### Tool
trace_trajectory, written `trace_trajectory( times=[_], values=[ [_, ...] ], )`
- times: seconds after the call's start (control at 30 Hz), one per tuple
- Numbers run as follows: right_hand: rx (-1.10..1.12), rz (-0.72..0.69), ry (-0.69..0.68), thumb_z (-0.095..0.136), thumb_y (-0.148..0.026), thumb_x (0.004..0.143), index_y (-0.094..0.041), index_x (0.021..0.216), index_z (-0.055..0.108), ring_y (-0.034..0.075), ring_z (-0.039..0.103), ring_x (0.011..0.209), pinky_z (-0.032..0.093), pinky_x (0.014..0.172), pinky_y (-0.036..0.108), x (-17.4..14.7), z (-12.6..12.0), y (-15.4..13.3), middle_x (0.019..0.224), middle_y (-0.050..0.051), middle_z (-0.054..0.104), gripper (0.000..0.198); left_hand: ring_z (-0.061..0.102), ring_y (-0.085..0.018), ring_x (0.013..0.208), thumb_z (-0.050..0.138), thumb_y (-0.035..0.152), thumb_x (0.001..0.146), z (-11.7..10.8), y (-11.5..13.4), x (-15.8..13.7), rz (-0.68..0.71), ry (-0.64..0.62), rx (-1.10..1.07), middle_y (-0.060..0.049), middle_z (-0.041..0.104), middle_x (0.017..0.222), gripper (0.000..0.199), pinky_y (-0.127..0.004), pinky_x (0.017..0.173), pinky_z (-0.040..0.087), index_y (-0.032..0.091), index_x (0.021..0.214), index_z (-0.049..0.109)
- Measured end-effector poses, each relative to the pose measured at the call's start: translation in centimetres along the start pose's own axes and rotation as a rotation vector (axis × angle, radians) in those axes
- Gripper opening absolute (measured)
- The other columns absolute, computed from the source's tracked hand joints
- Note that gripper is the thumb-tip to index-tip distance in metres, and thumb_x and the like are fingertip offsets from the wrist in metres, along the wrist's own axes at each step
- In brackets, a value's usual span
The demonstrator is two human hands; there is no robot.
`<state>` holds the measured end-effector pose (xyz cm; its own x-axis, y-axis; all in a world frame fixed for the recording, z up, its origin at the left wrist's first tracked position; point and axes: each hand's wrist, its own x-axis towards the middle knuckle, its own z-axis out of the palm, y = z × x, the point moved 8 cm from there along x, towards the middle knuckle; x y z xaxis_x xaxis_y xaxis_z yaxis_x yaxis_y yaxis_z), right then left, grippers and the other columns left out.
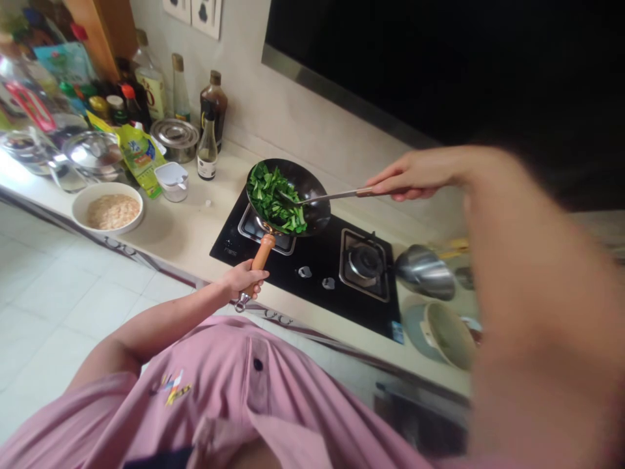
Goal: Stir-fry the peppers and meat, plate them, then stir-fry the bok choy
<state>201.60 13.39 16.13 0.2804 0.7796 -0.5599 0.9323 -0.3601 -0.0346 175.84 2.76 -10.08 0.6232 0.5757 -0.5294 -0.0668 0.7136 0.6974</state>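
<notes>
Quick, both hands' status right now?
Left hand: closed, holding the wok's wooden handle.
Right hand: closed, holding the spatula, its end in the chopped greens.

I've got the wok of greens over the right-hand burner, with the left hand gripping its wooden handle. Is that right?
Wrong burner: the head view shows the wok of greens over the left-hand burner. The left hand does grip its wooden handle, as you say.

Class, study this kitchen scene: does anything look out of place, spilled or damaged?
A small white object sits alone on the cream countertop, left of the black glass stove, like something dropped; too small to identify. No spill or damage shows.
</notes>
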Motion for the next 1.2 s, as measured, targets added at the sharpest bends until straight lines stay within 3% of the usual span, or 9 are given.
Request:
trace_trajectory(
  times=[0.13,0.27,0.33,0.5,0.6,0.77,0.9,1.07,1.2],
  values=[
    [0.001,0.013,0.060,0.056,-0.039,0.091,-0.024,0.130,0.060,0.007,0.043,0.061,0.035,0.055,0.019,1.6,2.0,-1.7,0.079,0.005,0.056,0.042,0.043,-0.005,0.040,0.071,0.025,0.080,0.0,-0.1,0.1,-0.002,-0.002,0.006,0.008,0.046,0.058,0.036,-0.018,0.039,0.038,0.021,0.091,0.037],
    [-0.073,-0.056,0.039,0.054,-0.033,0.091,-0.020,0.134,0.057,0.009,0.042,0.057,0.036,0.053,0.022,1.6,5.2,-4.6,0.070,0.003,0.052,0.045,0.043,-0.005,0.040,0.069,0.024,0.081,0.0,-0.1,0.1,-0.002,-0.006,0.011,0.008,0.046,0.058,0.034,-0.018,0.039,0.039,0.021,0.091,0.037],
    [-0.101,-0.028,0.009,0.054,-0.033,0.091,-0.020,0.132,0.060,0.007,0.036,0.052,0.031,0.050,0.022,0.3,4.9,-4.3,0.062,0.001,0.048,0.043,0.043,-0.006,0.041,0.067,0.022,0.082,-0.1,-0.1,0.2,0.003,-0.014,0.013,0.008,0.047,0.058,0.032,-0.019,0.039,0.040,0.021,0.091,0.037],
    [-0.179,0.128,-0.103,0.057,-0.030,0.091,-0.021,0.122,0.067,0.005,0.032,0.046,0.022,0.045,0.021,-3.5,1.5,-1.9,0.056,0.000,0.045,0.034,0.044,-0.006,0.041,0.066,0.021,0.083,-0.4,-0.3,0.3,0.000,-0.005,0.021,0.007,0.047,0.059,0.030,-0.019,0.039,0.041,0.021,0.091,0.038],
    [-0.145,0.069,-0.198,0.061,-0.030,0.088,-0.022,0.118,0.069,0.005,0.033,0.046,0.023,0.044,0.020,-3.2,2.4,-3.0,0.057,0.000,0.044,0.032,0.044,-0.006,0.042,0.066,0.021,0.083,-0.3,-0.2,0.3,0.009,-0.009,0.019,0.007,0.047,0.059,0.030,-0.019,0.039,0.041,0.021,0.091,0.037],
    [0.159,-0.135,-0.221,0.060,-0.037,0.089,-0.023,0.129,0.059,0.003,0.032,0.050,0.022,0.043,0.015,0.2,6.6,-5.0,0.065,-0.001,0.044,0.043,0.043,-0.006,0.041,0.060,0.018,0.086,-0.1,0.0,0.1,0.016,-0.013,0.015,0.007,0.046,0.057,0.024,-0.019,0.038,0.039,0.021,0.091,0.037],
    [0.550,-0.070,-0.224,0.053,-0.032,0.093,-0.023,0.137,0.049,0.001,0.026,0.049,0.018,0.041,0.012,1.2,9.5,-1.5,0.070,0.000,0.044,0.045,0.043,-0.007,0.042,0.058,0.016,0.087,-0.1,0.1,-0.1,0.008,0.000,0.019,0.007,0.046,0.058,0.021,-0.019,0.038,0.040,0.021,0.090,0.037],
    [1.056,0.049,-0.248,0.044,-0.027,0.097,-0.021,0.131,0.046,-0.001,0.014,0.044,0.010,0.037,0.009,0.4,12.8,3.9,0.068,-0.002,0.040,0.035,0.043,-0.006,0.041,0.061,0.016,0.085,-0.1,0.3,-0.2,0.001,0.014,0.015,0.007,0.047,0.059,0.024,-0.018,0.038,0.039,0.021,0.090,0.037],
    [1.175,0.088,-0.229,0.045,-0.026,0.096,-0.020,0.129,0.048,-0.002,0.015,0.042,0.009,0.037,0.008,-0.8,14.1,6.1,0.067,-0.002,0.040,0.034,0.043,-0.006,0.041,0.061,0.016,0.085,-0.1,0.4,-0.3,0.003,0.014,0.018,0.007,0.047,0.059,0.024,-0.018,0.038,0.039,0.020,0.090,0.038]
  ],
)
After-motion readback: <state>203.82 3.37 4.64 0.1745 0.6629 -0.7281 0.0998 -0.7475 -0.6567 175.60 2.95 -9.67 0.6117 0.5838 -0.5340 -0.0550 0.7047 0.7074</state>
